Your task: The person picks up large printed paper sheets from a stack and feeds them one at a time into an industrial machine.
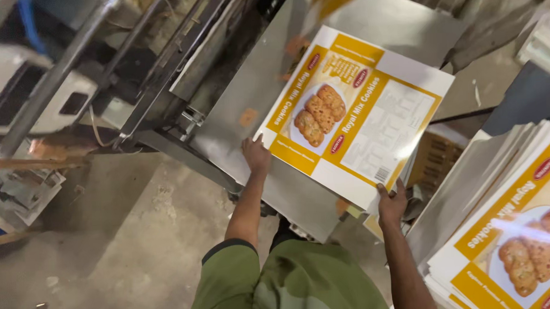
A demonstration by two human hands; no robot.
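Grip: left hand (256, 154) is clamped on the near-left corner of the printed carton sheet (354, 112), fingers over the edge; right hand (391, 203) is clamped on its near-right corner, thumb on top. The sheet is a flat, unfolded yellow-and-white box blank w/ a cookie picture. It lies on the grey metal surface (249, 113) of a machine, rotated approx. diagonal: long axis runs from near-left to far-right, far corner pointing away from the person. Both arms are stretched fwd from green sleeves, forearms nearly straight, left arm reaching further up than the right. Right of the sheet sits a stack of same-type carton sheets (509, 237), well apart from it. Concrete floor (125, 239) lies left of the sheet, below the machine.
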